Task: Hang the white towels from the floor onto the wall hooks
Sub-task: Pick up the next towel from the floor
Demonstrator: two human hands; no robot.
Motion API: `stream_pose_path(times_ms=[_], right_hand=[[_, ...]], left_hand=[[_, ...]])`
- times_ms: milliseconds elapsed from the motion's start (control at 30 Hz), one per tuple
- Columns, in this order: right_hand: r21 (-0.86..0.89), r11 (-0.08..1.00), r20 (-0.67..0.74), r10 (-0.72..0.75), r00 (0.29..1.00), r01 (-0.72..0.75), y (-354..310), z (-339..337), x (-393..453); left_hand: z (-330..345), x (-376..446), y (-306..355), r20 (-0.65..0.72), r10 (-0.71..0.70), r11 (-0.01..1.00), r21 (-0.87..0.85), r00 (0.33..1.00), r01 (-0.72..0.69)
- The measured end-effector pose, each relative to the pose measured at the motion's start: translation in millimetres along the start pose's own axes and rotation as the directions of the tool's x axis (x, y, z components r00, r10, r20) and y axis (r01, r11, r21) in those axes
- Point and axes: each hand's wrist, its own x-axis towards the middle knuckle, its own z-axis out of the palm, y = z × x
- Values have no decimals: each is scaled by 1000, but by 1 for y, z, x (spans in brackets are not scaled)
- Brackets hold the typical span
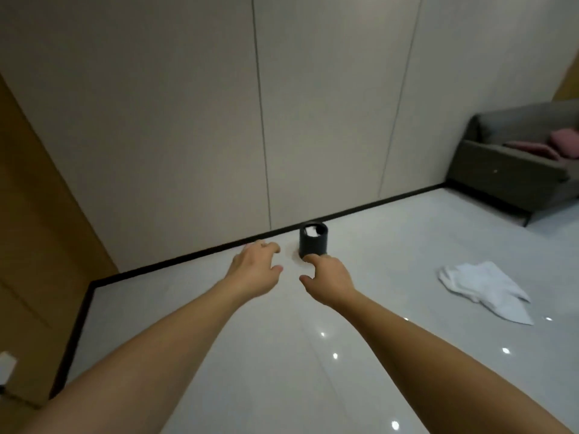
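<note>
Both hands empty, left hand (255, 268) and right hand (327, 275) reaching out with fingers loosely spread.
White towel (484, 291) is lying crumpled on floor (282, 355), well right of right hand; black bin (312, 240) is standing just beyond its fingertips.

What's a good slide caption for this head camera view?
Both empty hands, left hand and right hand, reach out; white towel lies crumpled on the floor.

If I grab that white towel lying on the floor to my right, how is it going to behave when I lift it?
The white towel lies crumpled in soft folds, so it will probably go floppy and drape from wherever you grip it. It looks thin, so likely light. The floor is glossy, so it may slide if pushed rather than lifted.
</note>
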Motion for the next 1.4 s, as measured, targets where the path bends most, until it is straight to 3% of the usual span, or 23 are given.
stream_pose_path(times_ms=[200,400,667,900,1100,1400], right_hand=[[-7,956,-33,294,955,-294,152,-56,-9],[26,843,-92,537,838,-537,271,-92,-6],[78,692,-150,720,678,-718,406,-154,72],[194,537,-156,843,515,-821,507,-206,147],[212,446,-97,895,436,-869,591,-217,195],[256,443,-20,891,453,-859,775,-230,311]], left_hand=[[86,71,143,153,261,965,-64,953,-255],[161,144,255,264,475,880,-123,839,-459],[240,296,383,380,632,768,-193,675,-611],[290,443,469,456,677,708,-189,578,-680],[350,523,527,530,674,691,-206,514,-693],[462,659,621,592,591,750,-153,548,-643]])
